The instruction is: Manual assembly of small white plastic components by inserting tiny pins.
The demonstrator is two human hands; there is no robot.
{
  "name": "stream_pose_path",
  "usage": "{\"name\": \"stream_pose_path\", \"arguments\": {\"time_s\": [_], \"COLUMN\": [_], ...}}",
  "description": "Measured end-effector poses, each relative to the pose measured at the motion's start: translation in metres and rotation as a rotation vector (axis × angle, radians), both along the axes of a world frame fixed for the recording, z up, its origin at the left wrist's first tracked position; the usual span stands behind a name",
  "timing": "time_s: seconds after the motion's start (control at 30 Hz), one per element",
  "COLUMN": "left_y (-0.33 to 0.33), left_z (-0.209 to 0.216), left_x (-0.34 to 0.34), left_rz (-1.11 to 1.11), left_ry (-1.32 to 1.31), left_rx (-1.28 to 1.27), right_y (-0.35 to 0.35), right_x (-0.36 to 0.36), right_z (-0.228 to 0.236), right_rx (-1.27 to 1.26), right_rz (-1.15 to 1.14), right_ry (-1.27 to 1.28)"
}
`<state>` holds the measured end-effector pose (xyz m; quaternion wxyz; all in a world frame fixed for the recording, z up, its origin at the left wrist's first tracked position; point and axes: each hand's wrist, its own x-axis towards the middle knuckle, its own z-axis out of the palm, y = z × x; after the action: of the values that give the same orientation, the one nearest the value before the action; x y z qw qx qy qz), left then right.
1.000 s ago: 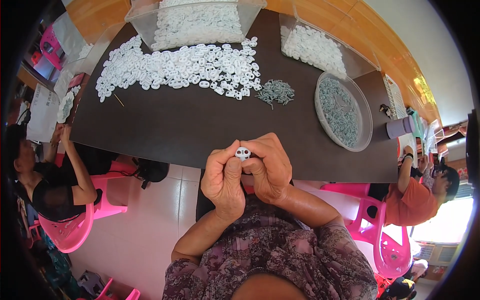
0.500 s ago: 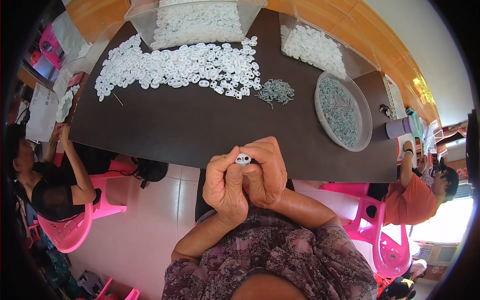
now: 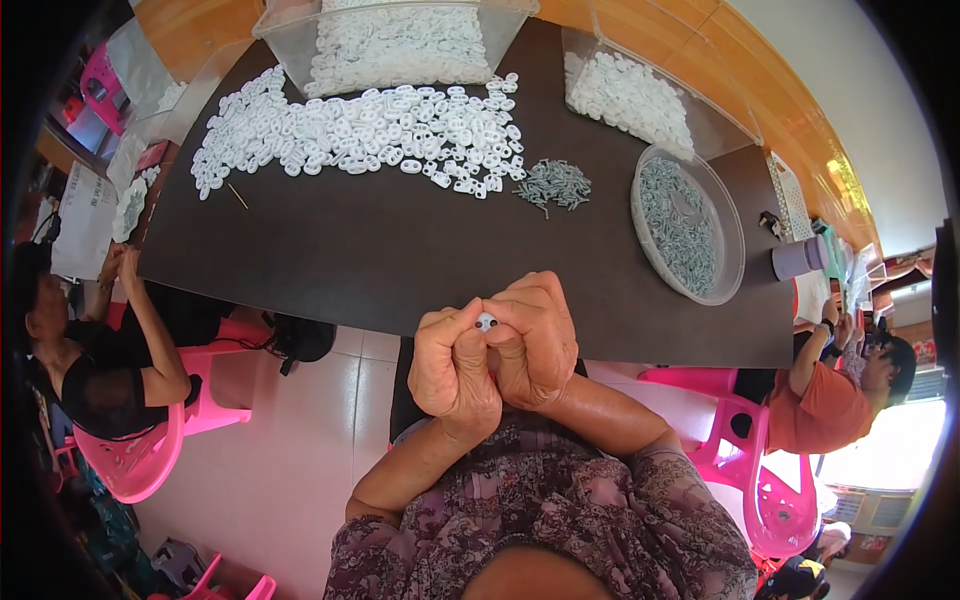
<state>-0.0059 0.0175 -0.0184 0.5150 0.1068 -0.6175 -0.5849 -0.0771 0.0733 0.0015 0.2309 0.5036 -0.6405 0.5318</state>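
Near the table's front edge, my left hand [image 3: 446,372] and my right hand [image 3: 540,345] meet, both closed on one small white plastic piece [image 3: 486,319] with two dark holes. Thumbs and forefingers pinch it from either side and cover much of it. Whether a screw sits in its holes I cannot tell. A wide heap of white two-hole pieces [image 3: 350,132] lies across the far left of the table. To the right of that heap is a small pile of grey screws [image 3: 555,184].
A clear bin [image 3: 395,60] of white pieces stands at the back, with another bin [image 3: 630,105] to its right. A round tub [image 3: 737,235] holds many screws. A thin yellowish stick [image 3: 238,196] lies at left. Seated people [image 3: 115,370] work on both sides.
My fingers have drawn closer over the white piece, so less of it shows. Its dark holes now sit lower on it. The person on the right has raised their forearms.
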Motion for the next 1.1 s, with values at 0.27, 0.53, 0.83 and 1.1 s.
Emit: {"name": "stream_pose_path", "arguments": {"time_s": [0.27, 0.53, 0.83, 1.1], "left_y": [-0.019, -0.091, -0.095, -0.097], "left_z": [0.02, 0.023, 0.016, 0.01], "left_x": [-0.003, -0.048, -0.122, -0.128], "left_rz": [-0.175, -0.027, 0.005, -0.041], "left_ry": [-0.205, -0.417, -0.531, -0.533], "left_rx": [-0.122, -0.476, -1.094, -1.236], "right_y": [0.015, 0.034, 0.042, 0.034], "right_x": [-0.021, -0.178, -0.312, -0.252], "right_z": [0.012, 0.081, 0.087, 0.088], "right_rx": [0.102, 0.142, 0.482, 0.273], "right_rz": [-0.019, -0.505, -0.859, -0.668], "right_ry": [-0.091, 0.061, 0.229, 0.335]}}
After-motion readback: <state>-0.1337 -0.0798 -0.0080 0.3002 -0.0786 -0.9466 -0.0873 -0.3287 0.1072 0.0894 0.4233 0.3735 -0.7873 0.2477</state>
